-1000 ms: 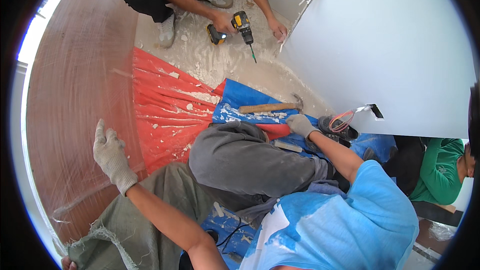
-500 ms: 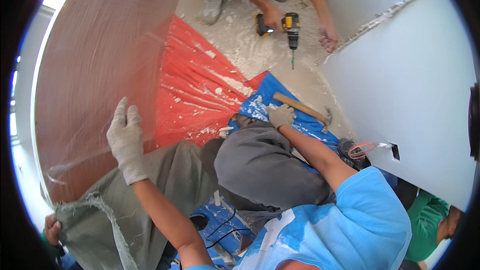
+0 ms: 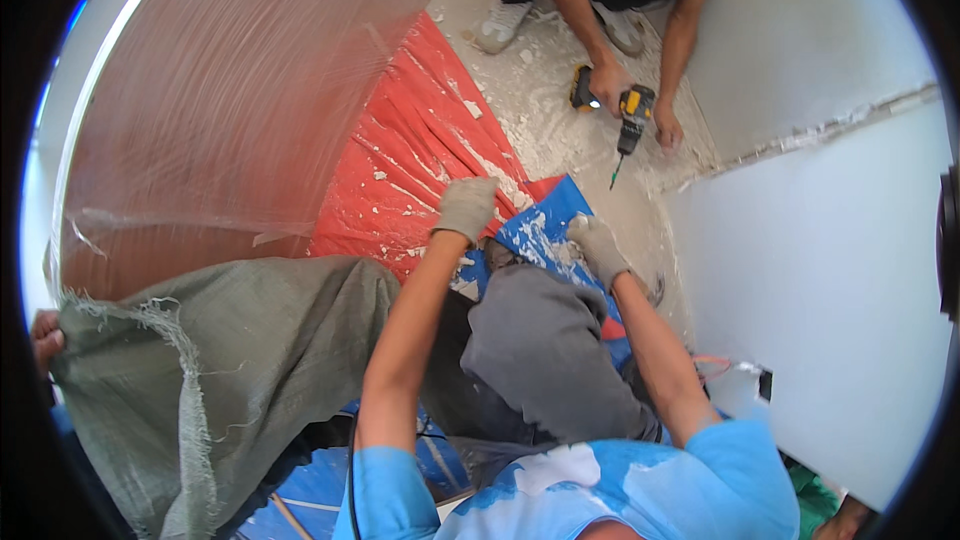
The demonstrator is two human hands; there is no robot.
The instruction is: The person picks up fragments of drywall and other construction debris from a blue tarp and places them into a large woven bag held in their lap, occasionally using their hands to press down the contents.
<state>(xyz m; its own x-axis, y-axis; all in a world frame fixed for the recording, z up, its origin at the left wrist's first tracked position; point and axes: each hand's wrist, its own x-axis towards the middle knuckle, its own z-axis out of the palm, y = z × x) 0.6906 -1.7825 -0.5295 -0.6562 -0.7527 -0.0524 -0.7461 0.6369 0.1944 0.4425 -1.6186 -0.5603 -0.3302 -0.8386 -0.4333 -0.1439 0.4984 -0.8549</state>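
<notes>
My left hand (image 3: 467,208), in a pale work glove, is over the powder-covered red sheet (image 3: 375,155). Its fingers are curled closed, and whatever lies in them, if anything, is hidden. On the right, my gloved right hand (image 3: 598,248) is closed beside the edge of the blue sheet (image 3: 548,223); its grip is hidden too. By my right wrist a small dark metal piece (image 3: 655,288) shows, perhaps the hammer's head; the wooden handle cannot be seen. White crumbs and dust lie over both sheets.
Ahead, a crouching person holds a yellow-and-black cordless drill (image 3: 632,120) with its bit pointing down. A film-covered brown panel (image 3: 220,110) stands left; white wall panels (image 3: 820,270) rise right. Another person's hand (image 3: 46,340) grips a frayed grey-green cloth (image 3: 250,340). Wires (image 3: 715,368) hang from a wall opening.
My left hand has swung from the brown panel rightward over the red sheet, its spread fingers now curled. My right hand has closed, and the hammer's handle is no longer visible. The view has shifted.
</notes>
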